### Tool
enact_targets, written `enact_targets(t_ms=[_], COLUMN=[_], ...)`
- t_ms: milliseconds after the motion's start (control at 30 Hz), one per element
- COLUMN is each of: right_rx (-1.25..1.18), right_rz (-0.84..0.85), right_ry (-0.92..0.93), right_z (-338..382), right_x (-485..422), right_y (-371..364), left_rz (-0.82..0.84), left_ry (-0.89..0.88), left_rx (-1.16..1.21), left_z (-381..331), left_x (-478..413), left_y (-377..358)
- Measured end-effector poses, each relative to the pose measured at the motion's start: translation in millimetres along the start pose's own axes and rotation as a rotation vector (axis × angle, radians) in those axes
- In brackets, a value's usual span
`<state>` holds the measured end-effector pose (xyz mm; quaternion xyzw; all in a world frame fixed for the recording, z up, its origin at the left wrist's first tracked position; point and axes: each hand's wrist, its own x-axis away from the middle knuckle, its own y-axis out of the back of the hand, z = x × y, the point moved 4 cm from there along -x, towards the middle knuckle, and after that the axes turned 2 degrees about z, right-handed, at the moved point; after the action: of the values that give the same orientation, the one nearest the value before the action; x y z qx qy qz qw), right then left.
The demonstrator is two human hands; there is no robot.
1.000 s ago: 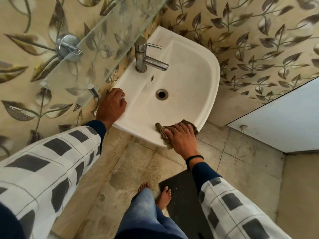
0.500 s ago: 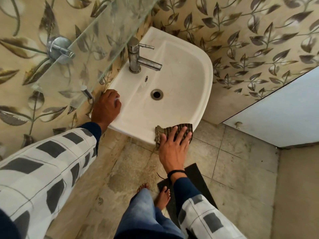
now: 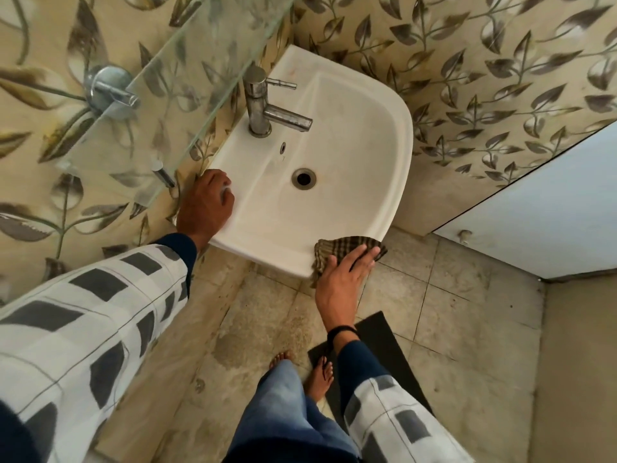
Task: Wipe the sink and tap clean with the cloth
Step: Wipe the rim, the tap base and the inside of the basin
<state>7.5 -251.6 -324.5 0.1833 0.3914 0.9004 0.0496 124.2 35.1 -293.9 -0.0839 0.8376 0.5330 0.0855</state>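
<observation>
Leaf-patterned tiles in beige and grey cover the wall point(image 3: 467, 78) behind a white ceramic sink point(image 3: 367, 145), which we look down on from above. Its basin is smooth and glossy, rounded at the front corners, with a round metal drain point(image 3: 303, 178) at the middle. At its back edge stands the tap point(image 3: 267, 108), a dull chrome cylinder with a straight spout over the basin and a thin lever near the top.

We find the cloth point(image 3: 347, 245) at the lower right of the sink, draped over the front rim. It is a woven check in brown and tan, crumpled at its edges. The right hand point(image 3: 344, 279) lies flat upon it. Its fingers point(image 3: 362, 259) are straight and close together, pressing the cloth against the rim, so the fabric shows above and to the left of the fingertips. A black wristband point(image 3: 340, 330) circles that wrist.

The left hand point(image 3: 207, 205) holds the sink's left rim near the wall, well apart from the cloth, with its fingers point(image 3: 224, 195) curled over the edge. Both sleeves point(image 3: 83, 329) are white with dark grey squares over navy cuffs.

At the upper left a clear glass shelf point(image 3: 173, 95) juts from the wall on chrome brackets point(image 3: 110, 91). Below, we see a stained stone-tile floor point(image 3: 450, 312), a dark mat point(image 3: 384, 345) and, at right, a pale panel point(image 3: 551, 195).
</observation>
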Motion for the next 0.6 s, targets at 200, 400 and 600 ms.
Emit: enact_targets(t_ms=[200, 400, 600], right_rx=[-0.319, -0.441, -0.467], right_rz=[-0.132, -0.136, -0.172], right_ry=[-0.228, -0.333, -0.467], right_z=[-1, 2, -9], right_x=[-52, -33, -95], right_y=[35, 27, 46], left_rz=[0.012, 0.006, 0.011], left_ry=[-0.009, -0.018, -0.012], left_rx=[-0.025, -0.039, -0.03], left_z=[2, 0, -2], left_x=[0, -1, -1], left_y=[-1, -1, -1])
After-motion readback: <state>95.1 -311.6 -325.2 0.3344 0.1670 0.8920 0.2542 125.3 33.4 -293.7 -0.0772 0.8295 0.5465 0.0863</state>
